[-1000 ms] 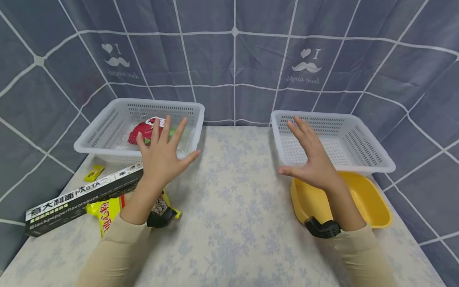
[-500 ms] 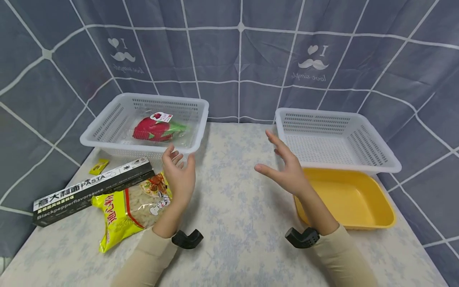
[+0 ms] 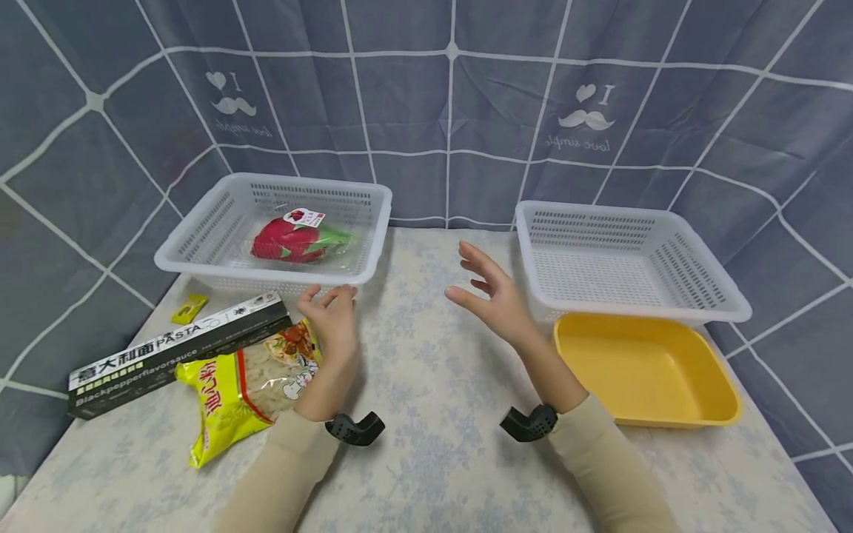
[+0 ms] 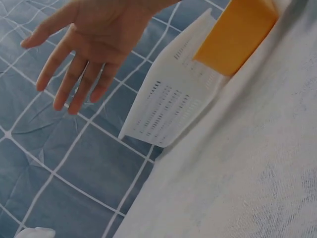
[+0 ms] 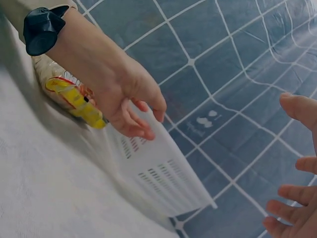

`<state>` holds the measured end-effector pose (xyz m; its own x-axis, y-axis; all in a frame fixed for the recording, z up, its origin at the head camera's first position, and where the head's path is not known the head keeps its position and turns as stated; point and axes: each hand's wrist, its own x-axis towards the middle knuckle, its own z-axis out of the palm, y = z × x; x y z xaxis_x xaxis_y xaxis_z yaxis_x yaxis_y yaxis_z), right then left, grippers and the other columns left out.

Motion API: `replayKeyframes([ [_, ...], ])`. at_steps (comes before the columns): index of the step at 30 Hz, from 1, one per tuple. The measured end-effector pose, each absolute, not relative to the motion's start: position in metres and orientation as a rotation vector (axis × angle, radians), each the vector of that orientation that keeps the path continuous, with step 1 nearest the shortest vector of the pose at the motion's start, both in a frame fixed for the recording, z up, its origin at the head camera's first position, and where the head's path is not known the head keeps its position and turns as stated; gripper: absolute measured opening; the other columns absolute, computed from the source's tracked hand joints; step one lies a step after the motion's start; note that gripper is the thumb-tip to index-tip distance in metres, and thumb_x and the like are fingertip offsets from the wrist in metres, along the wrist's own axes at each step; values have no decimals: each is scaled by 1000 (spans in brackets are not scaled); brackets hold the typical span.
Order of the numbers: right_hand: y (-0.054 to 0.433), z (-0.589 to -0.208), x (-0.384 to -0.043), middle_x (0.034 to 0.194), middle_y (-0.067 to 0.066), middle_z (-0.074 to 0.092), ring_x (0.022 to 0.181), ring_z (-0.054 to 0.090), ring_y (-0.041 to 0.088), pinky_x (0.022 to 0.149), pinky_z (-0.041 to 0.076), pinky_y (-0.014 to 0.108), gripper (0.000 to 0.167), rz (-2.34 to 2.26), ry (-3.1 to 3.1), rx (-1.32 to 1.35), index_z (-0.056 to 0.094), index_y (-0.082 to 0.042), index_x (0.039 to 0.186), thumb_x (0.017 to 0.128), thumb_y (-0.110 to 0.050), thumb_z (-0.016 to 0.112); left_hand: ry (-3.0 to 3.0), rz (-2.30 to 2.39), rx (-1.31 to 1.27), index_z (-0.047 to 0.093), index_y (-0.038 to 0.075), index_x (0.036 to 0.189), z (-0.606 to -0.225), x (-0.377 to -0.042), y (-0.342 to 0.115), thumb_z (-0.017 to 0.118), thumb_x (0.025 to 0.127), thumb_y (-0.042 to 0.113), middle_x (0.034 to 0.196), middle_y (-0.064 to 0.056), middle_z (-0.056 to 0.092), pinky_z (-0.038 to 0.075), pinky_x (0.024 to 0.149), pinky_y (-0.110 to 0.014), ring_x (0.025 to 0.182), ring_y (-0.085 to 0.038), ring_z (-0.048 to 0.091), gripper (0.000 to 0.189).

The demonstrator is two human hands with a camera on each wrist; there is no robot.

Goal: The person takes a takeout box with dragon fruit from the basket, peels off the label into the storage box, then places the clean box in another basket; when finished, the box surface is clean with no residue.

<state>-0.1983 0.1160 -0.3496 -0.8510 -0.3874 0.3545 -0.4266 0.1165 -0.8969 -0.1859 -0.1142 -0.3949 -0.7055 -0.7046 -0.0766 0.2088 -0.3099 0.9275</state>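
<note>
Both hands are raised over the table and hold nothing. My left hand (image 3: 333,322), its fingers loosely bent, is in front of the left white basket (image 3: 266,277) and beside a yellow food bag (image 3: 223,403) with a clear window showing pale pieces. Inside that basket lies a red dragon fruit (image 3: 283,240) in clear wrapping with a label. My right hand (image 3: 500,307) has its fingers spread and slightly bent, left of the right white basket (image 3: 586,270). The left wrist view shows the right hand (image 4: 101,42) palm out; the right wrist view shows the left hand (image 5: 131,96) with fingers drooping.
Behind the food bag lies a long black pasta box (image 3: 180,355), and past it a small yellow packet (image 3: 189,309). A yellow tub (image 3: 656,426) stands right against the front of the right basket. A blue checked curtain (image 3: 413,104) surrounds the flowered tabletop (image 3: 426,459).
Both hands have drawn back from over the baskets; the right has moved left toward the middle. The left hand's spread fingers have relaxed. The objects stay put while the head view shifts slightly.
</note>
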Motion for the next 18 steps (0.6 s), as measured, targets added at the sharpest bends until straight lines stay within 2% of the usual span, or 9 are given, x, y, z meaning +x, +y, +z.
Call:
replayKeyframes([
  [3,106,-350,-205,152,4,37,134,40,23,108,33,52,73,1907,-2357,823,36,-15,151,90,-34,71,-1277,-2075,596,30,6,114,-396,-191,-111,58,90,-3,93,-10,50,54,64,-21,68,-12,64,38],
  [7,89,-349,-215,152,4,38,134,42,23,107,35,49,71,1917,-2396,831,36,-15,151,91,-32,69,-1244,-2059,564,30,7,109,-398,-196,-110,57,91,-3,95,-12,48,53,57,-19,62,-11,63,34],
  [14,54,-346,-237,148,9,43,131,45,24,105,39,43,66,1964,-2432,815,37,-14,150,92,-20,67,-1211,-2017,471,33,7,107,-403,-200,-111,57,88,-7,92,-11,48,54,59,-23,63,-13,61,34],
  [18,39,-346,-247,146,10,45,130,46,24,101,44,40,66,1979,-2477,750,38,-14,150,92,-20,69,-1208,-2002,424,34,6,110,-405,-201,-111,59,87,-9,90,-10,48,54,60,-23,64,-13,60,36],
])
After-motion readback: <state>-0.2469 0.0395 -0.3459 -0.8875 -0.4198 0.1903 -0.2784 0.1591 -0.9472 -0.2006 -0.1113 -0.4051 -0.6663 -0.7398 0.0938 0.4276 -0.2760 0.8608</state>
